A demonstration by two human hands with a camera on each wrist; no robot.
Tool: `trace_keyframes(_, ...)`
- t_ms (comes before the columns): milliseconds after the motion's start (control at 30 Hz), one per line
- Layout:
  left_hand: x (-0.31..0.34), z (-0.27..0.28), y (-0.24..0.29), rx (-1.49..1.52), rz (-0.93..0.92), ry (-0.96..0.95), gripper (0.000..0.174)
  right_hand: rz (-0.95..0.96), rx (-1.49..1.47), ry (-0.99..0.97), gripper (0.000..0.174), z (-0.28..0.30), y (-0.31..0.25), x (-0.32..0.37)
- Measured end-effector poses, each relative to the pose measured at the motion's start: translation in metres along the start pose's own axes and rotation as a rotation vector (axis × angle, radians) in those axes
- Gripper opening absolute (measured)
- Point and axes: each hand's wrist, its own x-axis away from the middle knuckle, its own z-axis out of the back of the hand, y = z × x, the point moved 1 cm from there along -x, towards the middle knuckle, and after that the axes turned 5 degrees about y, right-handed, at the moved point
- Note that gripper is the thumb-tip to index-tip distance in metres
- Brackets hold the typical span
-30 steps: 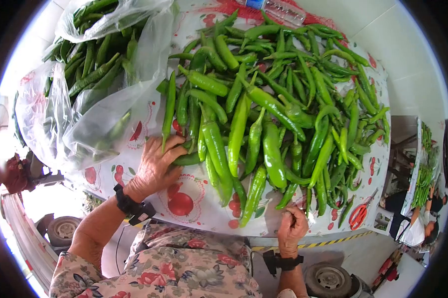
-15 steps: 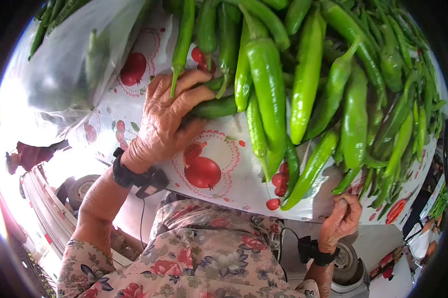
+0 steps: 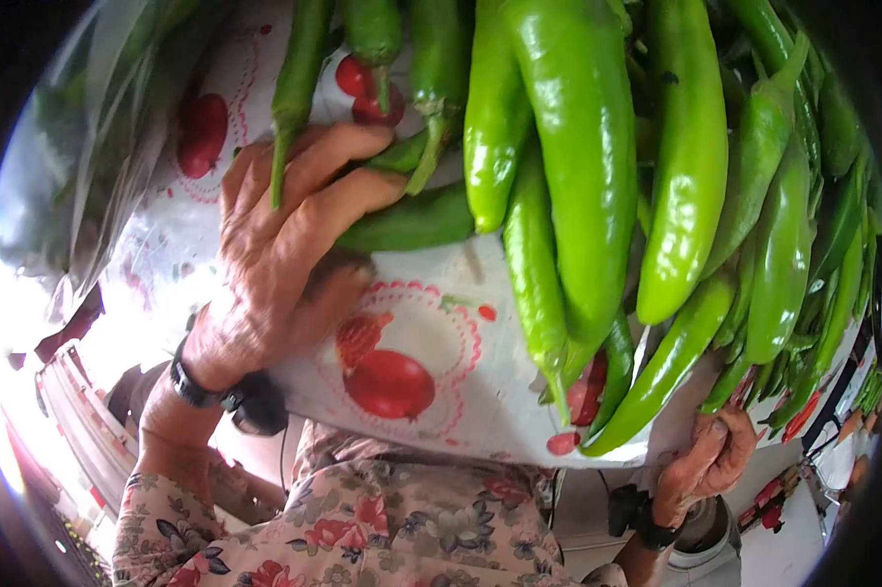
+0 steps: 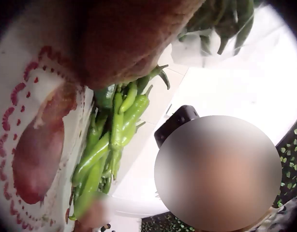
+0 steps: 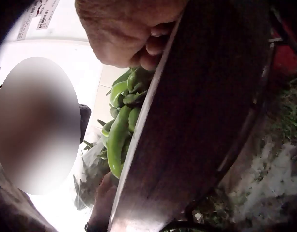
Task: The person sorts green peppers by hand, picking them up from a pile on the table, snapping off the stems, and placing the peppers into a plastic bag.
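In the head view my left hand [image 3: 275,235] lies on the printed tablecloth, fingers bent over the near ends of green peppers. A dark green pepper [image 3: 417,220] runs out from between its index finger and thumb; the pepper's near end is hidden by the hand. My right hand [image 3: 710,455] rests at the table's front edge on the right, fingers loosely curled, with nothing visible in them. Just above it hangs the tip of a green pepper [image 3: 725,383]. The right wrist view shows this hand [image 5: 134,36] over the table edge, beside peppers.
A large heap of long green peppers [image 3: 583,147] covers the far and right parts of the table. At the left stands a clear plastic bag [image 3: 94,186] of peppers. Red-handled scissors [image 3: 801,416] lie near the right edge. The table's side [image 5: 201,96] drops away below the right hand.
The head view has come down closer to the table, so the peppers look larger. The left hand stays at the same pepper, and the right hand stays at the front edge.
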Motion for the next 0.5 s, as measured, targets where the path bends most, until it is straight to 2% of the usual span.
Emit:
trace_keyframes(67,0.001,0.003,0.004,-0.027,0.018,-0.036,0.058,0.047,0.013,-0.035,0.018,0.005,0.004,0.000)
trace_keyframes(133,0.003,0.005,0.003,-0.031,-0.009,-0.051,0.057,0.011,-0.044,-0.061,0.018,0.010,0.007,0.002)
trace_keyframes(233,0.005,0.006,0.005,0.037,0.006,-0.045,0.056,0.021,-0.023,0.033,0.017,-0.002,0.001,0.005)
trace_keyframes(300,0.007,0.007,0.007,0.070,0.025,-0.033,0.056,0.057,-0.016,-0.034,0.017,-0.005,-0.004,-0.002)
trace_keyframes(367,0.008,0.008,0.007,0.070,0.021,-0.039,0.055,-0.074,0.198,0.070,0.017,-0.003,-0.010,0.006)
trace_keyframes(500,0.010,0.009,0.008,0.070,0.013,-0.047,0.054,-0.056,0.155,0.090,0.015,-0.004,-0.009,0.004)
